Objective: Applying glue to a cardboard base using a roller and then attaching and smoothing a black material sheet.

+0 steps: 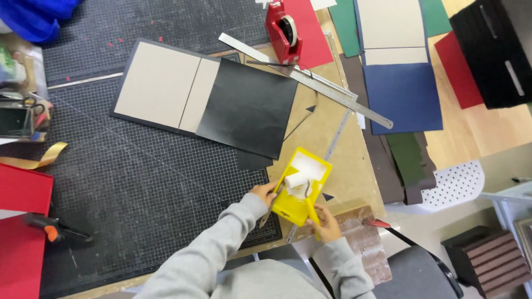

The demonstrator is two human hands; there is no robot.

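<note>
- Grey sleeves reach up from the lower edge toward the yellow paint tray (302, 188), the landmark here.
- Left hand (265, 192) touches the tray's left rim, fingers curled against it; how firmly it grips I cannot tell.
- Right hand (324, 221) is closed round the yellow handle of the small white roller (296, 180), which rests inside the tray.
- Above-left of the tray lies a black sheet (249, 108) over an open grey-board cover (158, 86).
- Above the tray, a steel ruler (310, 83) and a red tape dispenser (284, 30).
- Left of the tray, the black cutting mat (138, 182) covers the counter.
</note>
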